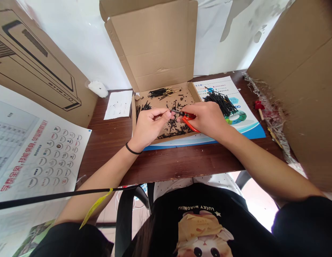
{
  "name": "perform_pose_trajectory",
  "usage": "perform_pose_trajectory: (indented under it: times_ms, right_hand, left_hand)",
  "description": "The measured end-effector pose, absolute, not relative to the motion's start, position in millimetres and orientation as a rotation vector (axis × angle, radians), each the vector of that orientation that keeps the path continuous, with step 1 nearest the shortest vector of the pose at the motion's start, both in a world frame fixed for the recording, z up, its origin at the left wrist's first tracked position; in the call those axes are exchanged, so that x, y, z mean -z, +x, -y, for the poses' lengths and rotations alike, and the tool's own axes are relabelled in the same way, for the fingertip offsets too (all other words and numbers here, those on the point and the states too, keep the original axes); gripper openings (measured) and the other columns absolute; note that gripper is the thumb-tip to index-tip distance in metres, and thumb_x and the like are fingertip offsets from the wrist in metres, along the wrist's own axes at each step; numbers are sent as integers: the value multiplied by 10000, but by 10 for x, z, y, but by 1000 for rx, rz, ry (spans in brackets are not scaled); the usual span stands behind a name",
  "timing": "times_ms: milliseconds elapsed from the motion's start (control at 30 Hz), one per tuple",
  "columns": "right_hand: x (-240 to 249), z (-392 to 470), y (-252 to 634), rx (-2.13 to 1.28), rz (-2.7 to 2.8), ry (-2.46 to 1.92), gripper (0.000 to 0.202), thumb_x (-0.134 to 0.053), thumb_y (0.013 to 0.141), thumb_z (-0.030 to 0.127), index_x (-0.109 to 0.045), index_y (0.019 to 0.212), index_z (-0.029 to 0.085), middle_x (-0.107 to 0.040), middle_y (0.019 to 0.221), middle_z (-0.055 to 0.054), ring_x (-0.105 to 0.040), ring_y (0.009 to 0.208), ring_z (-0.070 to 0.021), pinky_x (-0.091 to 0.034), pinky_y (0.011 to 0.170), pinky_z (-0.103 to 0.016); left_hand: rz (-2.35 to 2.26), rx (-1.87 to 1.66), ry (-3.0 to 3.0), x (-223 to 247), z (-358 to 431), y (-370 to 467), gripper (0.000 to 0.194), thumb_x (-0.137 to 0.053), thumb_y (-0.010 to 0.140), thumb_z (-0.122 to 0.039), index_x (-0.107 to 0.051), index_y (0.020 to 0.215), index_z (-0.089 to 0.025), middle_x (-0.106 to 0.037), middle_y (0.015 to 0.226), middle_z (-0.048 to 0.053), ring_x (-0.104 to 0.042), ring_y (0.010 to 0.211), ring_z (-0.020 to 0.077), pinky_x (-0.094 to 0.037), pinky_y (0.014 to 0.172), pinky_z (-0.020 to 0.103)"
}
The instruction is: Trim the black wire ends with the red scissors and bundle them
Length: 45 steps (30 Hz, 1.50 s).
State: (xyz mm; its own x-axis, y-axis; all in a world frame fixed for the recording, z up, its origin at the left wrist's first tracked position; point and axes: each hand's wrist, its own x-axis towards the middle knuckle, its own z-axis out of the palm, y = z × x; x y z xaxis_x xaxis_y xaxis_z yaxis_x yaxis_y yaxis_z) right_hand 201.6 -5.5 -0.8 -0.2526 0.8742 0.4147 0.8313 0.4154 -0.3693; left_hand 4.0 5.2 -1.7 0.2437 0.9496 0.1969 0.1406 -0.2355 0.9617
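My right hand point(208, 116) is closed around red-handled cutters point(192, 124), whose dark jaws point left. At their tip, my left hand point(152, 123) pinches thumb and forefinger together on something too small to make out. Both hands are over a shallow cardboard box point(160, 44) with its lid raised. Inside the box, black sticks with gold-coloured ends point(162, 92) lie at the back, and more black sticks point(143, 106) lie at the left. Short black scraps point(173, 132) litter the box floor below my hands. A pile of thin black sticks point(221, 102) lies beyond my right hand.
Under the box and the pile is a printed sheet point(255, 131) on the brown table point(182, 160). A small white paper point(119, 104) lies left of the box. Cardboard panels point(296, 82) flank the table. At the right are a small red object point(259, 105) and crumpled clear plastic point(274, 114).
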Motion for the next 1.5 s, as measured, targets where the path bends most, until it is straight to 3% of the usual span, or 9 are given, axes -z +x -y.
perform_pose_trajectory:
  times_ms: [167, 533, 667, 867, 1000, 1133, 1233, 1333, 1500]
  right_hand:
    - [-23, 65, 1971, -415, 1919, -1470, 497, -586, 825, 632, -616, 614, 182, -516, 540, -1, -422, 572, -128, -262, 562, -277]
    - [133, 61, 1773, -1333, 1406, -959, 435, -844, 597, 489, -678, 897, 222, -676, 804, 0, -607, 717, -147, -499, 668, -303]
    - [142, 58, 1731, -1398, 1311, -940, 484, -890, 533, 417, -637, 903, 235, -688, 824, -1, -648, 789, -172, -535, 770, -346]
    - [160, 22, 1675, -1373, 1294, -1033, 557, -896, 502, 371, -541, 909, 239, -657, 742, 31, -628, 736, -164, -526, 742, -356]
    - [130, 15, 1695, -1328, 1271, -1103, 495, -887, 497, 343, -563, 853, 224, -632, 714, 37, -598, 707, -147, -517, 721, -345]
    - [89, 23, 1734, -1328, 1269, -1070, 467, -884, 503, 323, -562, 828, 228, -619, 712, 43, -598, 702, -136, -512, 714, -326]
    - [87, 18, 1754, -1346, 1289, -1066, 511, -892, 482, 361, -557, 846, 231, -623, 713, 45, -598, 687, -136, -507, 685, -318]
    - [97, 12, 1773, -1350, 1319, -1084, 576, -887, 491, 402, -542, 924, 244, -637, 737, 43, -586, 655, -128, -498, 660, -315]
    - [95, 21, 1798, -1356, 1337, -1066, 600, -876, 537, 392, -493, 980, 261, -644, 769, 42, -595, 665, -129, -505, 679, -318]
  left_hand:
    - [-962, -1031, 1245, 8, -88, 55, 355, -801, 719, -474, -767, 932, -193, -769, 962, 87, -696, 844, 159, -541, 704, 268]
    - [-834, -1024, 1102, 75, -80, 103, 208, -732, 816, -436, -700, 899, -248, -741, 940, 19, -678, 919, 150, -534, 696, 266]
    - [-846, -1072, 1115, 112, -64, 120, 214, -727, 815, -456, -705, 892, -257, -733, 956, 15, -658, 883, 143, -518, 680, 275]
    - [-909, -1140, 1197, 147, -47, 180, 325, -721, 787, -531, -710, 887, -222, -715, 1033, 46, -629, 849, 148, -497, 688, 273]
    - [-1170, -1274, 1504, 89, -121, 69, 405, -519, 919, -565, -681, 838, -203, -654, 741, 34, -574, 699, 144, -450, 670, 288]
    - [-1350, -1168, 1915, 43, -188, -77, 350, -494, 954, -455, -575, 713, -213, -534, 592, 1, -501, 617, 167, -419, 720, 321]
    - [-1347, -1014, 2076, 37, -180, -87, 95, -542, 896, -253, -605, 845, -204, -626, 742, 37, -553, 754, 214, -412, 820, 368]
    - [-1346, -993, 2221, 34, -155, -44, 38, -621, 803, -191, -636, 834, -204, -683, 1040, 90, -526, 1056, 294, -350, 958, 452]
    - [-1340, -1048, 2266, 23, -163, -24, 402, -515, 922, -364, -555, 555, -204, -664, 863, 89, -494, 1007, 292, -314, 974, 484]
